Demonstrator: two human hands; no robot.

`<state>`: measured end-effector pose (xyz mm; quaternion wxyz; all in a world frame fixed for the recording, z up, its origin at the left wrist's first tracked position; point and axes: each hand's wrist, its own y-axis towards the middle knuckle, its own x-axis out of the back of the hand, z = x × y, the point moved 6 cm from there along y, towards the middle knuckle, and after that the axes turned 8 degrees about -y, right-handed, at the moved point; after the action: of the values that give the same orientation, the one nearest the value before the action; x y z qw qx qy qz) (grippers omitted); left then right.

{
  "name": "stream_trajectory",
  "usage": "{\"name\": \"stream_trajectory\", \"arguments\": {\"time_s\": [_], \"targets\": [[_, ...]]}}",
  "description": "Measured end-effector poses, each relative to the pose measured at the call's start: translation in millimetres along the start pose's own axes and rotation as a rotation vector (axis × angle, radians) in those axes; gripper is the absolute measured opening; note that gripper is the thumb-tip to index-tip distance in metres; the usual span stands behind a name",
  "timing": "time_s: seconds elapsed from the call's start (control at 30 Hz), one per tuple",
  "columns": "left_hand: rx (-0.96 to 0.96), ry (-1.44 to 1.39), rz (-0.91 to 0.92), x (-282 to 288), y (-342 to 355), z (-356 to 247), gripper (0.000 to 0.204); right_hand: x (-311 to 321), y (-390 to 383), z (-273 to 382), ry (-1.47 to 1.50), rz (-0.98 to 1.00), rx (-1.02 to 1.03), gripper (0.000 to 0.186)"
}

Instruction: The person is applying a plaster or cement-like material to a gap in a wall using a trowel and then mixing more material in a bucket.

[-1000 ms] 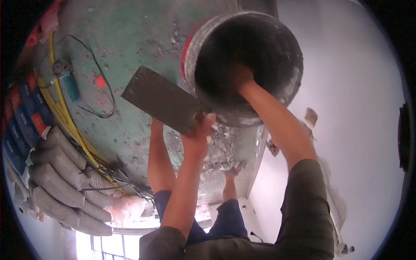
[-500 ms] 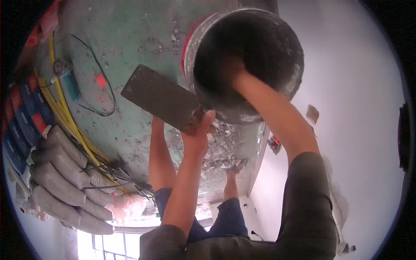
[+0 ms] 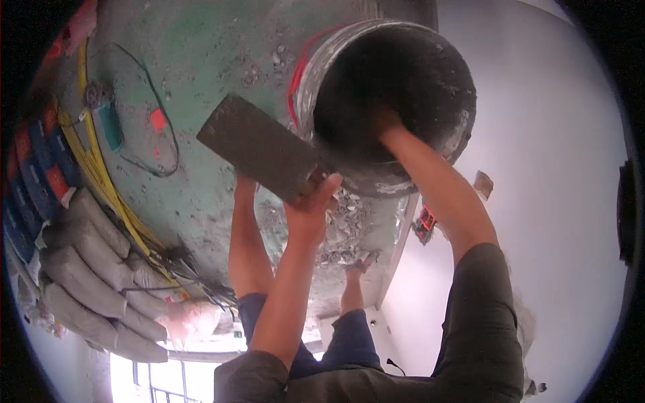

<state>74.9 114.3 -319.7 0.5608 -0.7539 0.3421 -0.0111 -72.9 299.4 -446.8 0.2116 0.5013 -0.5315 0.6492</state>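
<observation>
My left hand grips one end of a flat, dark grey rectangular slab. Its thumb lies along the near end and the fingers curl round the edge; whether the piece is a tile or a tool cannot be told. Just right of the slab stands a large round bucket, its rim smeared pale grey and its inside dark. My right arm reaches over the near rim, and my right hand is down inside the bucket. Shadow and blur hide its fingers and whatever they touch.
Rubble lies on the green floor below the bucket. Left are yellow hoses, a teal corded power tool, stacked grey sacks and blue-and-red packages. A white wall runs along the right. A red-and-black item sits at its foot.
The bucket sits slightly further right and lower in view, and the slab has shifted a little right with my left hand. My right hand stays inside the bucket.
</observation>
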Motion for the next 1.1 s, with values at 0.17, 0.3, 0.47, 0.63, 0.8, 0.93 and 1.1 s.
{"name": "stream_trajectory", "arguments": {"time_s": [0.17, 0.3, 0.47, 0.63, 0.8, 0.93, 1.1], "targets": [[-0.083, 0.005, -0.043, 15.5, -0.2, -8.2, 0.033, 77.2, -70.2, 51.6, 0.062, 0.673, 0.2, 0.028], [-0.13, 0.024, -0.02, 17.2, 1.3, -11.5, 0.034, 124.2, -47.2, 8.0, 0.041, 0.605, 0.145, 0.023], [-0.066, -0.053, 0.036, -30.6, 1.8, 4.1, 0.031, 3.7, 48.8, -86.3, -0.206, 0.207, 0.177, 0.029], [-0.014, 0.049, 0.011, 2.6, 1.3, -10.7, 0.043, 45.7, -31.5, 49.1, 0.056, 0.511, 0.091, 0.033], [-0.012, 0.021, -0.034, 10.8, 0.5, -3.2, 0.043, 139.0, -67.3, 33.5, -0.06, 0.684, 0.273, 0.02], [-0.045, 0.05, -0.03, 5.6, -4.9, -4.2, 0.043, 106.5, -9.3, -25.2, 0.002, 0.515, 0.114, 0.021], [-0.093, -0.032, -0.009, 1.1, 2.3, -1.8, 0.035, 16.6, -11.2, 21.2, -0.17, 0.46, 0.158, 0.023]]}}
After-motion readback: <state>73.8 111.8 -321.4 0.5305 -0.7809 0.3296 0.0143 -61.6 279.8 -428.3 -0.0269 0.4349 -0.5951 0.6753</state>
